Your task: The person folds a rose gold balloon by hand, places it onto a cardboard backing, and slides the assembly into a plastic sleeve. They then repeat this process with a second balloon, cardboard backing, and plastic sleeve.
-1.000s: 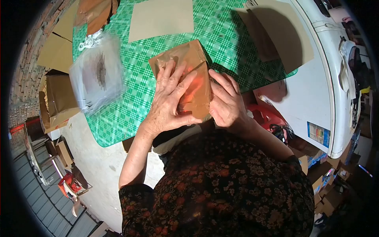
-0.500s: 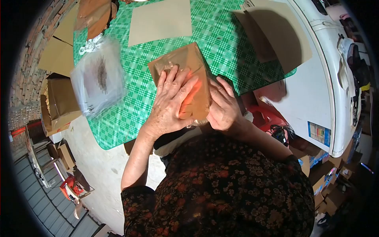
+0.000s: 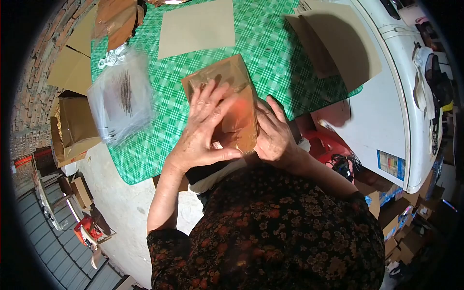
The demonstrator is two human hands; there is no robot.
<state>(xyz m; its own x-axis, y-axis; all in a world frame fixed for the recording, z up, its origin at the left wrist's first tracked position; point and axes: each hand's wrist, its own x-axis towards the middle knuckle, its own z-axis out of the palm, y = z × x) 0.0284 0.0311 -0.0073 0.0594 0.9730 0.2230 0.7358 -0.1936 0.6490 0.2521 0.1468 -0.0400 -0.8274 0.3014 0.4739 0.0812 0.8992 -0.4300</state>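
Observation:
A brown, box-shaped package (image 3: 245,96) in clear, shiny plastic film sits tilted at the table's near edge, in front of my body. My left hand (image 3: 197,133) lies on its upper face and left side, fingers stretched and a little apart, with the thumb along the near edge. Along the right side, my right hand (image 3: 274,135) holds the package, its fingers partly hidden behind it. An orange-red patch of light shows on the film between my hands.
A green checked cloth covers the table (image 3: 270,63). On it lie a beige sheet (image 3: 197,29), a stack of clear plastic bags (image 3: 121,92) and more brown sheets (image 3: 338,48). A white appliance (image 3: 386,121) stands at right, an open carton (image 3: 75,125) at left.
My left hand has slid slightly left and its thumb has moved down to the near edge. The right hand stays at the package's right side. The package has barely moved.

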